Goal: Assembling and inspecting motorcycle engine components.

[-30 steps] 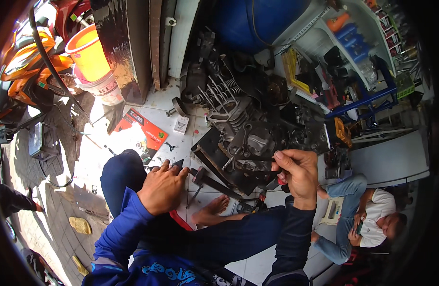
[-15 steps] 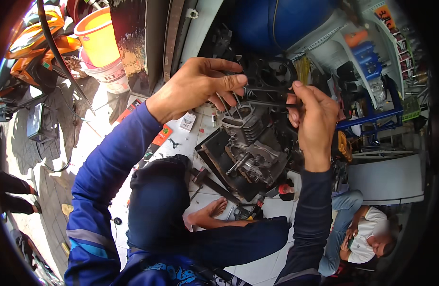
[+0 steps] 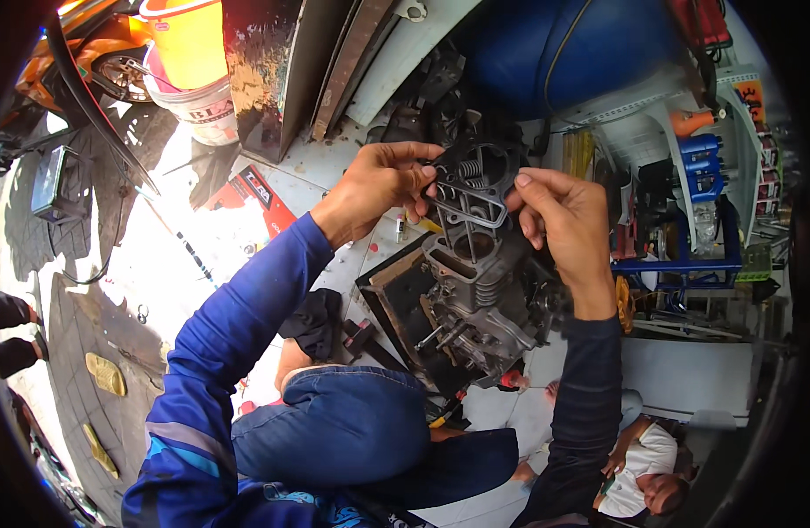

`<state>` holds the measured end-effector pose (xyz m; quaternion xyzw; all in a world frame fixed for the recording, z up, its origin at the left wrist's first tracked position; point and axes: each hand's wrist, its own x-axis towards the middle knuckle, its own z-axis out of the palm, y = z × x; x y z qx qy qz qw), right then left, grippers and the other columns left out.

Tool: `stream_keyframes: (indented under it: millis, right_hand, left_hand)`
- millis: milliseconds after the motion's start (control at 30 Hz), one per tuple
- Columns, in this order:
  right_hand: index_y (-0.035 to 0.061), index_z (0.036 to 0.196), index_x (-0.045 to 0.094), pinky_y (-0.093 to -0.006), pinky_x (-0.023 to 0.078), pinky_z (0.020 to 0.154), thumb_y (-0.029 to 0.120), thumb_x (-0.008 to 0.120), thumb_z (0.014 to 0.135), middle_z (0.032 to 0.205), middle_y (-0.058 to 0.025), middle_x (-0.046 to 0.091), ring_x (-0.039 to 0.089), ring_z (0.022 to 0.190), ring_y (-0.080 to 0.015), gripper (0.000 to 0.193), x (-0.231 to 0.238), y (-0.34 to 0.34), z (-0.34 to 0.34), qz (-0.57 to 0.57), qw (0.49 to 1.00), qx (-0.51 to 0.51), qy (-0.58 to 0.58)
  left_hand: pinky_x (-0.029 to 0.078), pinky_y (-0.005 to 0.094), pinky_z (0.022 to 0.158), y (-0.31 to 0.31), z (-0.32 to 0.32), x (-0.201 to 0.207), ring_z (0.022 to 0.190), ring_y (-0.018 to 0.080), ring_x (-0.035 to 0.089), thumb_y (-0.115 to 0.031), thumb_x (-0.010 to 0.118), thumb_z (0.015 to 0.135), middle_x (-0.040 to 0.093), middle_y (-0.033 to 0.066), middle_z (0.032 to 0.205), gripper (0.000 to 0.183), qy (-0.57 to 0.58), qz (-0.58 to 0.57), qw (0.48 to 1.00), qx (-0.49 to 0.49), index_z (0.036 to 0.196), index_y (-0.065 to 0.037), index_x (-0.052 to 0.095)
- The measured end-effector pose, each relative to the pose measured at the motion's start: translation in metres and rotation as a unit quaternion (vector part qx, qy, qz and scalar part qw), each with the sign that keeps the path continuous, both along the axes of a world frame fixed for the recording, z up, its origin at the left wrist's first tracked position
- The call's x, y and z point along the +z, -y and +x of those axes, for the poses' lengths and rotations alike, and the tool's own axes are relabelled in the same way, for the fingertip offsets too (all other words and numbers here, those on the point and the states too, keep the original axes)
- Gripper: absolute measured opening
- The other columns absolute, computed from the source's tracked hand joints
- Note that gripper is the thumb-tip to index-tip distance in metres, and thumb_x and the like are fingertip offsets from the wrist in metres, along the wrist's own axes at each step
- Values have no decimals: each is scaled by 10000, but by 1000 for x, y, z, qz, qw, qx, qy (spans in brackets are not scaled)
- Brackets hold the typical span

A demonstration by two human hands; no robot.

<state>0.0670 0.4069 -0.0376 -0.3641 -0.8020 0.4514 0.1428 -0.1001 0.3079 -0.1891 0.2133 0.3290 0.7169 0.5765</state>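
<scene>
A thin, dark gasket with several openings is stretched between my two hands, above an engine. My left hand pinches its left edge between thumb and fingers. At the opposite edge, the thumb and fingertips of my right hand are closed on it. Below the gasket, the grey engine block shows its finned cylinder and upright studs, tilted on a dark tray. Dark engine parts and a coil spring show behind and through the gasket.
A blue drum stands at the far side, beside a shelf with blue bottles. A red flat package lies on the floor at left. Orange bucket and white pail are stacked beyond. Someone in white sits at lower right.
The gasket has turned from nearly edge-on to showing its face, and sits lower, nearer the engine's studs. My left hand has moved down; my bent leg has shifted, and the view has swung.
</scene>
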Motion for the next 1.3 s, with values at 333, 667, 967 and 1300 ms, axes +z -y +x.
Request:
stream_keyframes:
  millis: [333,667,967,1300]
  right_hand:
    - [-67,1303,525,-204,379,423,38,665,882,849,-139,661,534,544,-88,456,-19,-19,-10,-80,996,-22,-37]
    - [-76,1202,605,-194,380,428,43,679,875,825,-121,666,540,555,-80,356,-30,-18,-4,-78,997,2,-8]
    - [-64,1186,620,-189,381,432,45,680,884,838,-131,681,533,550,-76,327,-35,-18,-2,-73,997,-15,-10]
    - [-57,1168,632,-191,380,432,80,694,887,831,-126,686,532,542,-74,319,-35,-19,0,-80,996,-22,8]
  left_hand:
    - [457,255,509,-21,-11,-17,589,136,588,-42,551,946,584,69,810,325,-3,-8,999,-45,1259,42,533]
    - [486,270,585,-12,-12,-24,645,152,585,-40,465,967,591,69,860,342,14,-23,995,-92,1297,33,522]
    - [482,280,569,-9,-7,-28,651,169,597,-30,521,934,594,88,857,341,2,-46,995,-93,1264,51,548]
    - [526,255,514,-5,0,-35,607,153,616,-42,548,911,612,94,874,364,62,-36,995,-72,1259,63,556]
